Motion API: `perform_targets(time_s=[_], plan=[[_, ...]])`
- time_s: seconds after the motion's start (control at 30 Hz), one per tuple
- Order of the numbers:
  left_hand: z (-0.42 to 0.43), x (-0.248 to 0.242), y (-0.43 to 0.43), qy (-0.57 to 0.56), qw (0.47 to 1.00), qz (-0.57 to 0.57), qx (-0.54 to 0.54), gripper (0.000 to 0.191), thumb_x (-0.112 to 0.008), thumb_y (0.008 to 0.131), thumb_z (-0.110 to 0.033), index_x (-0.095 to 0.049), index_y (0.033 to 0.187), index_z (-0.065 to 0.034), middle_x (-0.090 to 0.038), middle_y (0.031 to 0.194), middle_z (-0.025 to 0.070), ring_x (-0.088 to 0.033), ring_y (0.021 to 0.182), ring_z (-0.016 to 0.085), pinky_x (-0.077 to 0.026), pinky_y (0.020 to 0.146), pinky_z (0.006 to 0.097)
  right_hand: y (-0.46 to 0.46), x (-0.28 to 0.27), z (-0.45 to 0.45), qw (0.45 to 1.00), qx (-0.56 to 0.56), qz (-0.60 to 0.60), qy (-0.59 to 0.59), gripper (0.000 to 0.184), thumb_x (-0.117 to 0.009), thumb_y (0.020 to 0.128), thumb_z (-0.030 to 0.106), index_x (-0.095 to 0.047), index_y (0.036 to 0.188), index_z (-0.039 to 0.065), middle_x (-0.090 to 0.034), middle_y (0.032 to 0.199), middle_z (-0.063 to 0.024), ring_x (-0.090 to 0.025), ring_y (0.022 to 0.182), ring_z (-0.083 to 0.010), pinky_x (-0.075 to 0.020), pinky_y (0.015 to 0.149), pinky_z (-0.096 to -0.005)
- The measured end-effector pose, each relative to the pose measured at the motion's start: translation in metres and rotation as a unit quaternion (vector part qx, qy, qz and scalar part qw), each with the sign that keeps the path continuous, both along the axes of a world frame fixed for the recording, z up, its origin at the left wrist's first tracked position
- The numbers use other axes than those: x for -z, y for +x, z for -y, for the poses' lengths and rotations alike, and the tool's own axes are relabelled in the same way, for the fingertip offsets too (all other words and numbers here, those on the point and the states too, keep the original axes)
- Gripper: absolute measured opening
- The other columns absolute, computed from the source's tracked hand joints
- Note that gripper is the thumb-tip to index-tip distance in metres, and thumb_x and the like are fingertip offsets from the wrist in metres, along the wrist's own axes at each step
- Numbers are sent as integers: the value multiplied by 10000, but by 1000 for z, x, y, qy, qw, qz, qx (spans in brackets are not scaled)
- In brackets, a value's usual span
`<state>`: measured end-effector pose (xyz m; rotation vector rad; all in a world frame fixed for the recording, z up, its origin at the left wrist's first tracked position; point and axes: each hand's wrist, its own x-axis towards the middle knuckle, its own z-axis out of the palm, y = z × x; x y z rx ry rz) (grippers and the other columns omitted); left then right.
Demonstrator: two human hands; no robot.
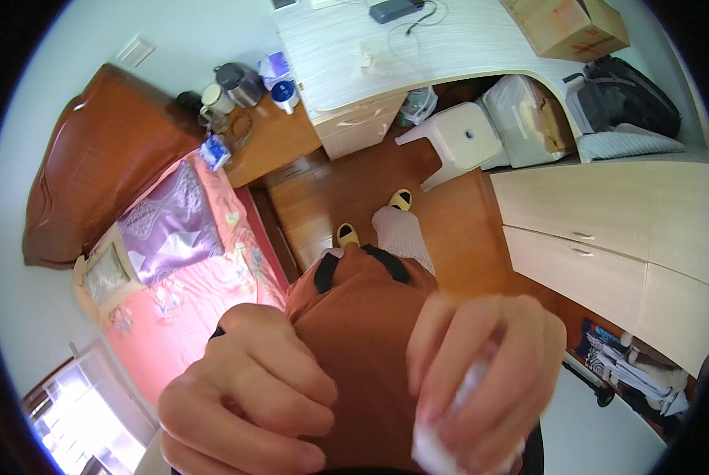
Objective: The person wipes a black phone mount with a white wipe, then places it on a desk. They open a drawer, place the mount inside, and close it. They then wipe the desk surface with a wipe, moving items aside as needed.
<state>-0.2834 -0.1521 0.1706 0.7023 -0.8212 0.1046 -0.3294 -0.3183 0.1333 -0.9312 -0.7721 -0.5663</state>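
Observation:
Both of my hands are raised close to the camera, in front of my orange-brown top (366,356). My left hand (247,392) has its fingers curled inward. Nothing shows between them, though its palm is turned from view. A small black bit peeks out at its outer edge. In my right hand (491,374), slightly blurred, is a crumpled white tissue or cloth (435,448), pinched between bent fingers and hanging below them. A gap separates the two hands.
A bed (152,350) with a purple pillow (176,225) lies left. Mugs and a steel jug (244,89) stand on a wooden nightstand (271,142). Ahead are a pale desk (342,65) and a white plastic stool (467,139). Cabinets (574,208) line the right.

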Motion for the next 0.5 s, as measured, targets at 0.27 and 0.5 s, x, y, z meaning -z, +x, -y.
perform_targets(time_s=[0.27, 0.5], plan=[[47, 56, 73, 89, 991, -69, -67, 94, -557, 997, -81, -504, 970, -9, -480, 918, 124, -440, 445, 140, -388, 387, 270, 34, 209, 213, 743, 308, -567, 177, 258, -641, 966, 71, -606, 1213, 5, -663, 1151, -96, -656, 980, -165, -551, 868, -332], [131, 98, 143, 297, 925, -195, -131, 187, -527, 1043, -158, -551, 1015, 26, -522, 911, 135, -474, 520, 110, -412, 484, 235, 151, 473, 333, 666, 231, -706, 73, 418, -674, 924, 112, -563, 1323, 59, -646, 1196, -60, -635, 1054, -180, -532, 868, -329]])
